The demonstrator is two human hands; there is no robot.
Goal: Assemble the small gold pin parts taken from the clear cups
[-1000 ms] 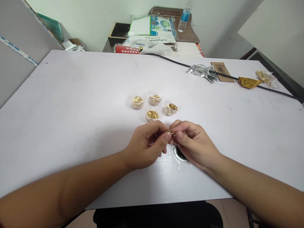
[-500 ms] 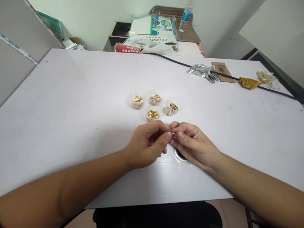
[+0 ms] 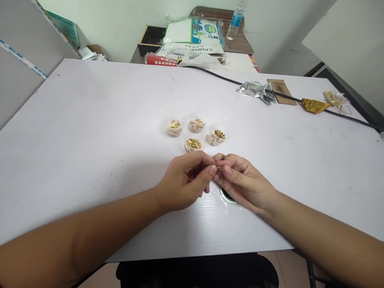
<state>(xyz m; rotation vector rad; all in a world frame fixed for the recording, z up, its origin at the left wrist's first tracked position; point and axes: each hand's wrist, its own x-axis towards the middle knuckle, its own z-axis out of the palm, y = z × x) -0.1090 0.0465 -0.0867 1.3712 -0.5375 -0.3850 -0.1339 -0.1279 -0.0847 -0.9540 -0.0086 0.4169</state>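
My left hand and my right hand meet above the near middle of the table. Between their fingertips is a thin gold-coloured metal pin, pinched from both sides; its ends are hidden by the fingers. Just beyond the hands stand several small clear cups: a left cup, a back cup, a right cup and a front cup, all holding small gold-coloured metal pieces. Partly covered by my right hand, a dark round thing with a pale rim lies on the table.
A black cable crosses the back right of the white table. Near it lie silver foil, a brown card and a gold foil packet. Behind the table are a water bottle and a black box.
The hands stay almost where they were, still pinching the gold-coloured pin. The view has shifted very slightly; the cups have not moved on the table.
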